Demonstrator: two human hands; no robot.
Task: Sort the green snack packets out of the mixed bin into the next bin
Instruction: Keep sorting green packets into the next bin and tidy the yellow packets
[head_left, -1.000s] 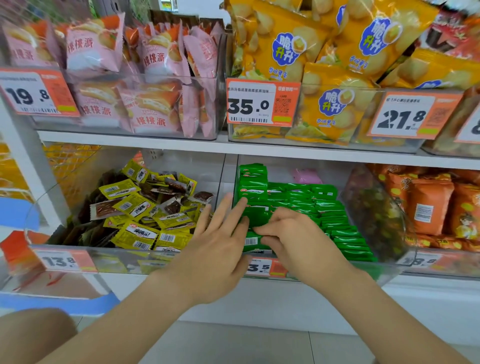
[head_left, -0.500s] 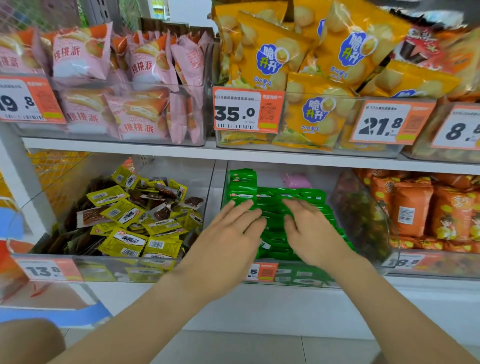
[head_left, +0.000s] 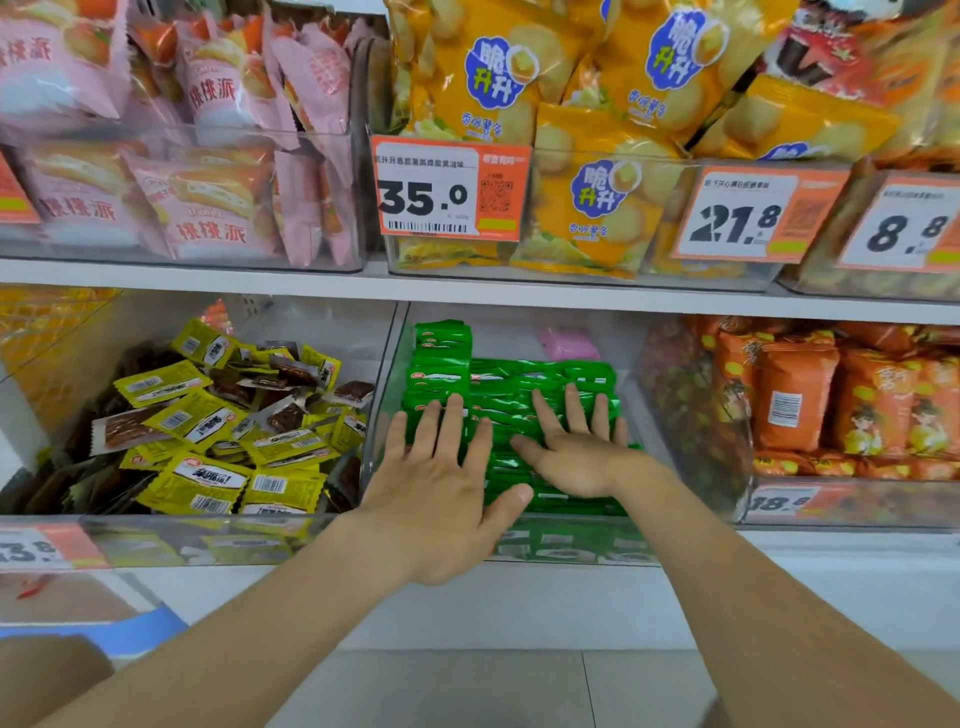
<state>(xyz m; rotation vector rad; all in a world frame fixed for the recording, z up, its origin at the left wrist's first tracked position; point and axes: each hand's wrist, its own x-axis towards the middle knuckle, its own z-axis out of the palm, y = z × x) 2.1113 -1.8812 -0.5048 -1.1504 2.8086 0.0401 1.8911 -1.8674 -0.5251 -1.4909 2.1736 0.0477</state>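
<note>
Your left hand (head_left: 441, 488) lies flat, fingers spread wide, on the green snack packets (head_left: 519, 382), holding nothing. Your right hand (head_left: 576, 447) rests just beside it, also flat and spread, on the same packets. The packets fill the clear middle bin (head_left: 388, 374) on the lower shelf (head_left: 467, 291). Beside it on the left, the mixed bin (head_left: 156, 540) holds yellow packets (head_left: 208, 483) and brown packets (head_left: 130, 428).

head view | forward, slightly down | close before shelf (head_left: 208, 283)
</note>
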